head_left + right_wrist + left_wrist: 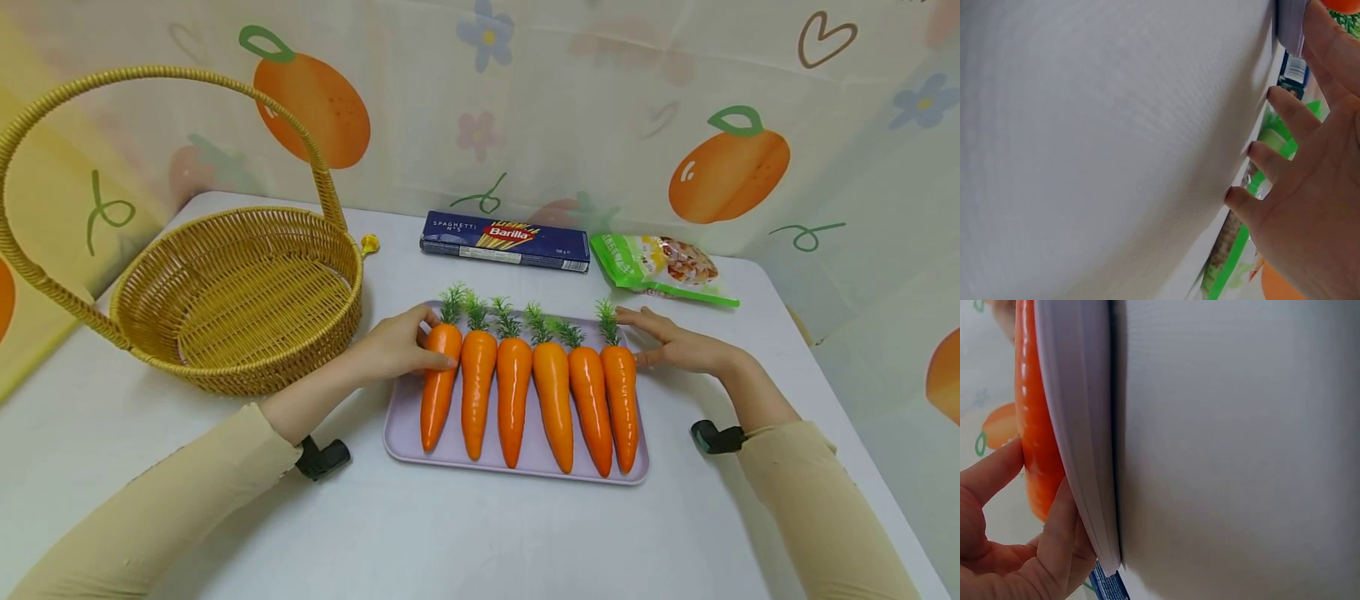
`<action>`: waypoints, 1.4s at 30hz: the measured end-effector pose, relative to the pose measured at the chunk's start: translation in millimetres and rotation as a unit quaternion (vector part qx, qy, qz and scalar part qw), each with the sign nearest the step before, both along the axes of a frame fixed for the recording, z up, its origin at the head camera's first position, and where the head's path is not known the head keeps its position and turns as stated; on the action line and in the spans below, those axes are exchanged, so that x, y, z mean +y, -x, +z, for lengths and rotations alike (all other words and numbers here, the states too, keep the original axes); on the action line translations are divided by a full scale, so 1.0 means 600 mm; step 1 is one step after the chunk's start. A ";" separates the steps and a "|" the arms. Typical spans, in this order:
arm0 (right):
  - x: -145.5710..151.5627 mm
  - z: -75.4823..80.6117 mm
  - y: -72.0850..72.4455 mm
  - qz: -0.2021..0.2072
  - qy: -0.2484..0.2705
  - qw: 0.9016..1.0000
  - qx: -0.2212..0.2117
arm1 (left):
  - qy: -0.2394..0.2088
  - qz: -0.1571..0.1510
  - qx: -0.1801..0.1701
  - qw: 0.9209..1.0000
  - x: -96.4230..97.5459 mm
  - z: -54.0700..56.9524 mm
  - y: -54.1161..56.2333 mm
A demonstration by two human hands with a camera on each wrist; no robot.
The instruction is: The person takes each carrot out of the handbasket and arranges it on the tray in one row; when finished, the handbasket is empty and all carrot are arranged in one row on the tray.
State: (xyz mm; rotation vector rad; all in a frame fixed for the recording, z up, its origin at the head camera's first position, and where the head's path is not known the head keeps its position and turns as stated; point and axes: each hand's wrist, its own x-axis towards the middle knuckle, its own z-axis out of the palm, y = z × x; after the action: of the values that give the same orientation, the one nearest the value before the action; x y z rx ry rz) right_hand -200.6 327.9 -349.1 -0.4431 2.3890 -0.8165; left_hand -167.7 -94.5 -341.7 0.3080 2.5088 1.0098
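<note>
Several orange carrots with green tops lie side by side on a lilac tray (465,462), their tips toward the person. At the tray's left side, my left hand (397,343) pinches the leftmost carrot (437,404) near its thick end. The left wrist view shows that carrot (1040,437) between thumb and fingers, right at the tray rim (1085,425). Across the tray, my right hand (678,348) has its fingers spread, fingertips at the right edge beside the rightmost carrot (620,408). In the right wrist view, the hand (1316,169) has several fingertips down at the white tabletop.
A tall-handled wicker basket (348,329) stands on the left. Behind the tray lie a blue spaghetti box (506,242) and a green-edged food bag (660,267). A small yellow object (370,243) is beside the basket. A fruit-patterned curtain (420,108) hangs behind the table.
</note>
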 end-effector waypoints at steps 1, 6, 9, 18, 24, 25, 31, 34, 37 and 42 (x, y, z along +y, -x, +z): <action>0.000 0.000 0.000 0.000 -0.001 1.000 0.000 | 0.003 -0.002 0.002 1.000 0.000 0.000 0.000; 0.001 0.000 0.000 -0.002 -0.004 1.000 -0.002 | 0.021 -0.012 0.015 1.000 -0.001 0.002 -0.001; 0.001 0.000 0.000 -0.002 -0.003 1.000 -0.002 | 0.026 -0.018 0.020 0.999 -0.001 0.004 -0.001; -0.002 0.000 0.000 0.003 -0.002 1.000 0.001 | 0.048 -0.037 0.024 0.998 -0.002 0.017 -0.001; -0.002 0.001 0.003 -0.001 -0.001 1.000 -0.005 | 0.060 -0.038 0.037 0.997 -0.001 0.021 0.000; -0.002 0.001 0.003 -0.001 -0.001 1.000 -0.006 | 0.062 -0.037 0.042 0.996 -0.001 0.021 0.000; 0.000 0.002 0.002 -0.002 0.001 1.000 -0.007 | 0.062 -0.035 0.054 0.996 -0.003 0.025 0.002; 0.001 0.002 0.002 -0.003 0.001 1.000 -0.008 | 0.062 -0.031 0.054 0.996 -0.003 0.026 0.000; 0.000 0.002 0.000 -0.006 -0.002 1.000 -0.009 | 0.059 -0.031 0.057 0.996 -0.003 0.025 0.000; 0.000 0.002 -0.001 -0.007 0.003 1.000 -0.011 | 0.053 -0.032 0.061 0.996 -0.003 0.024 0.001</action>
State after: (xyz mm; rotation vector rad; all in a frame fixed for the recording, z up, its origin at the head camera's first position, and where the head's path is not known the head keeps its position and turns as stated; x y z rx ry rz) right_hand -199.9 327.9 -348.2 -0.4182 2.3732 -0.8307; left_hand -168.0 -96.3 -327.5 0.4273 2.6327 0.8541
